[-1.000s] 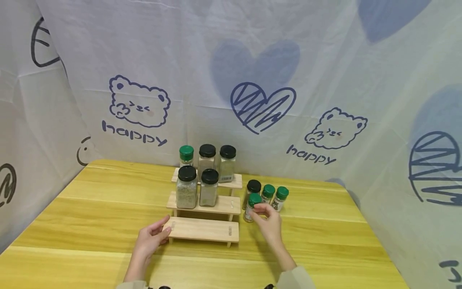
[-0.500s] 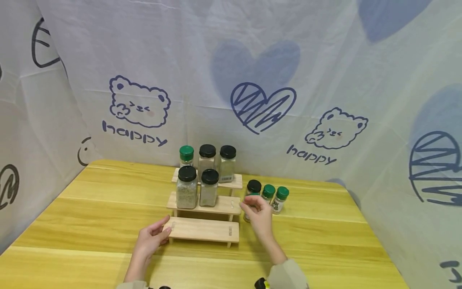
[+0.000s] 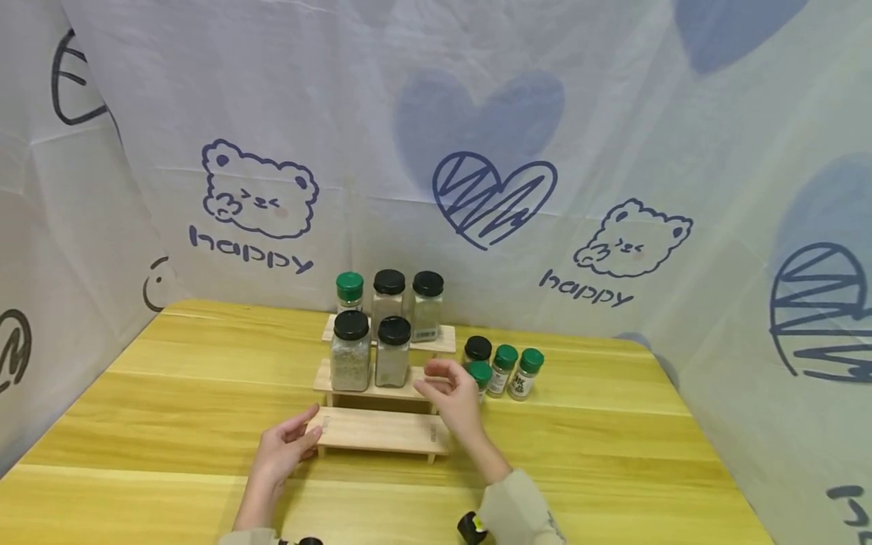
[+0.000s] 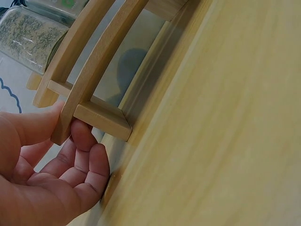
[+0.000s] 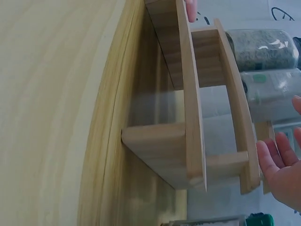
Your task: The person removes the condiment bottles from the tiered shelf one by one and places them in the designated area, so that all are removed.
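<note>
A three-tier wooden spice rack (image 3: 381, 431) stands on the table. My left hand (image 3: 282, 446) pinches the left end of its lowest shelf, thumb on top and curled fingers beneath, as the left wrist view shows. My right hand (image 3: 453, 397) is by the right end of the middle shelf, fingers loosely bent with nothing visible between them. Two black-capped spice jars (image 3: 350, 359) stand on the middle shelf, left of that hand. The top shelf carries a green-capped shaker (image 3: 350, 288) and two black-capped jars (image 3: 427, 310). The lowest shelf is bare.
Right of the rack stand a black-capped jar (image 3: 478, 349) and several green-capped shakers (image 3: 524, 376). The nearest shaker (image 3: 480, 372) is partly hidden by my right hand. A printed white cloth (image 3: 381, 189) hangs behind the yellow wood-grain table (image 3: 599, 454).
My right hand has moved left from the nearest green-capped shaker to the middle shelf's right end; the shaker stays where it was. My left hand keeps its hold on the rack.
</note>
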`<state>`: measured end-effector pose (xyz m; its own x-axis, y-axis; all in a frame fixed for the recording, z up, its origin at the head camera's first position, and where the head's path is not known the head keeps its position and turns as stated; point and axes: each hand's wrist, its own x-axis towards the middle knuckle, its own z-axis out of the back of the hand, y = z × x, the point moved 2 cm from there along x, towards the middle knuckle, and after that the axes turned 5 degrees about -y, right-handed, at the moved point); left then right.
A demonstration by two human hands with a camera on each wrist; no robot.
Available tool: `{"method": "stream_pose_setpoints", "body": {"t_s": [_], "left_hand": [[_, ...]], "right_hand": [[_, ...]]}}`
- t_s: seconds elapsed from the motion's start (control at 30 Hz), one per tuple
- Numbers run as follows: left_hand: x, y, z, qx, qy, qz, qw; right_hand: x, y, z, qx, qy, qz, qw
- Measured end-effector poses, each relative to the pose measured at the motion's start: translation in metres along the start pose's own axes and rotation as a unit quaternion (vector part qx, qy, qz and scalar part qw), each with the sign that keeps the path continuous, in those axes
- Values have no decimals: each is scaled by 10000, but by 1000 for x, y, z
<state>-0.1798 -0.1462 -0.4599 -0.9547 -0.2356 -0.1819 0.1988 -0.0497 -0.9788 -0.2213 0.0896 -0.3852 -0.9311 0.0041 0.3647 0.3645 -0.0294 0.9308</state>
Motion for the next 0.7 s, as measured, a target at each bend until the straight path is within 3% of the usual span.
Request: {"method": "stream_pose_setpoints", "body": {"t_s": [0.7], "left_hand": [[1,1,0,-134,-40,53,9999]], "right_hand": [[14,5,-24,-328,305,67,9990]]}}
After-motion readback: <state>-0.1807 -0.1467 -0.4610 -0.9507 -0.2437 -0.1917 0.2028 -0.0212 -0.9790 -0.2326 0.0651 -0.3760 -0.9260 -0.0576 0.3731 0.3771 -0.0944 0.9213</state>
